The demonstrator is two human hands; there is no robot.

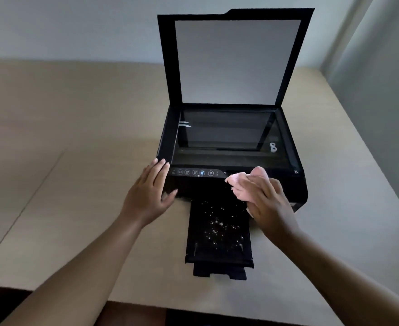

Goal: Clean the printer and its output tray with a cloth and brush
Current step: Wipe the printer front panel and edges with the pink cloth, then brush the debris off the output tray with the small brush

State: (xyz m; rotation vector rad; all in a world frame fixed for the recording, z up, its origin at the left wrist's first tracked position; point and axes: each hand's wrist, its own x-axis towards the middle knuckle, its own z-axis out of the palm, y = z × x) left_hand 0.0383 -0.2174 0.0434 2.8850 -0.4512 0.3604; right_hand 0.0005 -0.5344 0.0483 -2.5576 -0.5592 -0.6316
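Right now my left hand (149,192) lies flat and unclenched on the front left corner of the black printer (231,161), whose scanner lid (237,60) stands raised. My right hand (267,201) grips a pink cloth (245,184) against the printer's front, just above the output tray (218,234), which is speckled with pale crumbs.

Black plastic printer (287,184), mostly matt. Glossy glass scanner bed (224,132) throwing reflections. Lid (167,55) lined with a smooth pale sheet, maybe plastic. Matt black tray (217,252) speckled with pale crumbs. Soft pink cloth (245,184), crumpled. Table (76,137) looks like smooth matt beige laminate.
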